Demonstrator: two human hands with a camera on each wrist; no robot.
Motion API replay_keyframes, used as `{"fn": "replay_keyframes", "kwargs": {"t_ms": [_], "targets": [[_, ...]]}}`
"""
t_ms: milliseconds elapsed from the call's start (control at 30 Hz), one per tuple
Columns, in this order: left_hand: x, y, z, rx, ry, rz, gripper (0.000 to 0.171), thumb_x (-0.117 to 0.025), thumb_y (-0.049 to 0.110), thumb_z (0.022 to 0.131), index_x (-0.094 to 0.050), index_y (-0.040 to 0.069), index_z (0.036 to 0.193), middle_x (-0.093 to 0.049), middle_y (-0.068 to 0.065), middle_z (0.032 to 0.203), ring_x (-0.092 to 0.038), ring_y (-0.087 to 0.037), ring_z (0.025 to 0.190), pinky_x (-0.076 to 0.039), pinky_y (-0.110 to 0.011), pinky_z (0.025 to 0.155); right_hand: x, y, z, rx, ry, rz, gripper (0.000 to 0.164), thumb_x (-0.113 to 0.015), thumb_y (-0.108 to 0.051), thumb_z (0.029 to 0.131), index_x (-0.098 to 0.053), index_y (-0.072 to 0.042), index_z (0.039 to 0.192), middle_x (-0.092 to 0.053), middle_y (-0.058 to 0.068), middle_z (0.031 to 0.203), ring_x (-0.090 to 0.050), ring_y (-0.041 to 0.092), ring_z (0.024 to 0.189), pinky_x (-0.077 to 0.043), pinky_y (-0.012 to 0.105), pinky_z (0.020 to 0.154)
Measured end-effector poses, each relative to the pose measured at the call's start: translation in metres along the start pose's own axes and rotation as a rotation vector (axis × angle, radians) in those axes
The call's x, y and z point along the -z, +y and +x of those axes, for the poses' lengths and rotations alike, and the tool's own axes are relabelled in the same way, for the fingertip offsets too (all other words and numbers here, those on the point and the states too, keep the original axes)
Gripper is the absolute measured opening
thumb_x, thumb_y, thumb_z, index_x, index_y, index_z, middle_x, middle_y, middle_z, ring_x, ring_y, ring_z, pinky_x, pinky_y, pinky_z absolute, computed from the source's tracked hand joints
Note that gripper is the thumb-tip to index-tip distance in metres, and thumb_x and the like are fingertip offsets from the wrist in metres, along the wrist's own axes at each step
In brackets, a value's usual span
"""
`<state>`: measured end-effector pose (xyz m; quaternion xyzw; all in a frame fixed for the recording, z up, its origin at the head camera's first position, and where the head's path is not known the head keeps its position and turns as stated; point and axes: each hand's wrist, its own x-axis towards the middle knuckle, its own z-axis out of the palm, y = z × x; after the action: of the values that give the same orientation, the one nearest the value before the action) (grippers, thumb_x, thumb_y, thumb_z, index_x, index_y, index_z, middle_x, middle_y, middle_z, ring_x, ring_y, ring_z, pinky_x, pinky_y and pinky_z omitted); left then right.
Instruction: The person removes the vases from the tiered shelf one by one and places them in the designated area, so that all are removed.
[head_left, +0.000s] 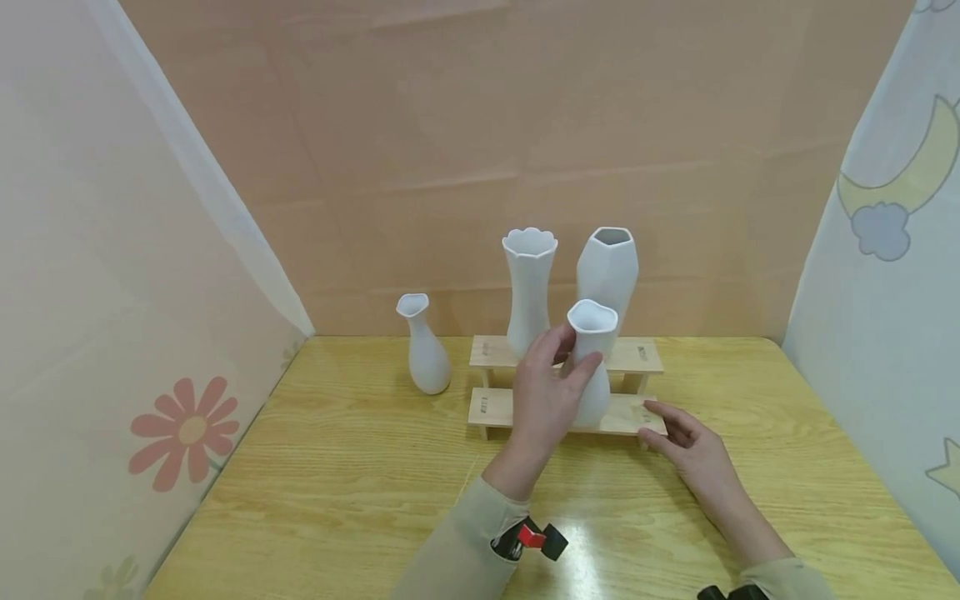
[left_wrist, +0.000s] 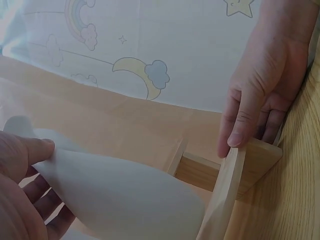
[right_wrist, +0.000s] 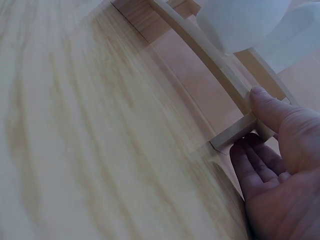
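My left hand (head_left: 546,387) grips a white vase (head_left: 592,398) with a wavy rim, thumb and fingers round its neck. The vase's base is at the lower board of a two-tier wooden stand (head_left: 491,407); in the left wrist view, the vase's body (left_wrist: 135,195) reaches that board (left_wrist: 230,185). At the stand's right end, my right hand (head_left: 693,454) holds the lower board's edge, thumb in front and fingers behind, also visible in the right wrist view. On the upper board stand a scalloped-rim white vase (head_left: 530,287) and a faceted white vase (head_left: 606,271), partly hidden.
A slim white vase (head_left: 429,358) stands on the wooden table (head_left: 337,467), left of the stand. Behind the table hangs a tan backdrop (head_left: 420,150). Patterned white sheets flank it, one on the left (head_left: 90,275) and one on the right (head_left: 885,333).
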<state>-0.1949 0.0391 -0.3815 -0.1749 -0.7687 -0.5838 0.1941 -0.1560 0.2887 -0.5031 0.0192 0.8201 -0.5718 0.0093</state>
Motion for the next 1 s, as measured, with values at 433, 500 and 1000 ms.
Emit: {"fn": "replay_keyframes", "kwargs": {"t_ms": [433, 500, 1000], "targets": [[0.046, 0.008, -0.005, -0.011, 0.006, 0.026, 0.038, -0.088, 0.014, 0.096, -0.075, 0.012, 0.132, -0.074, -0.001, 0.119, -0.071, -0.017, 0.109, -0.061, -0.039, 0.099, -0.004, 0.002, 0.000, 0.019, -0.015, 0.039, 0.074, -0.076, -0.041, 0.106, -0.048, -0.008, 0.166, -0.028, 0.019, 0.178, -0.027, 0.046, 0.161, -0.041, 0.007, 0.103], [0.055, 0.007, -0.006, -0.003, 0.008, 0.032, 0.039, -0.088, 0.013, 0.096, -0.075, 0.012, 0.132, -0.073, -0.001, 0.119, -0.071, -0.018, 0.110, -0.061, -0.041, 0.100, -0.004, 0.002, 0.000, 0.024, -0.022, 0.034, 0.074, -0.076, -0.041, 0.107, -0.047, -0.009, 0.167, -0.028, 0.019, 0.178, -0.028, 0.046, 0.161, -0.041, 0.007, 0.103], [0.134, -0.013, -0.016, -0.004, 0.107, 0.075, 0.035, -0.087, 0.011, 0.098, -0.073, 0.009, 0.130, -0.074, -0.007, 0.119, -0.072, -0.027, 0.112, -0.059, -0.055, 0.102, 0.002, 0.000, -0.001, 0.035, -0.031, 0.012, 0.075, -0.074, -0.044, 0.107, -0.046, -0.011, 0.168, -0.028, 0.018, 0.178, -0.028, 0.046, 0.161, -0.041, 0.006, 0.102]]}}
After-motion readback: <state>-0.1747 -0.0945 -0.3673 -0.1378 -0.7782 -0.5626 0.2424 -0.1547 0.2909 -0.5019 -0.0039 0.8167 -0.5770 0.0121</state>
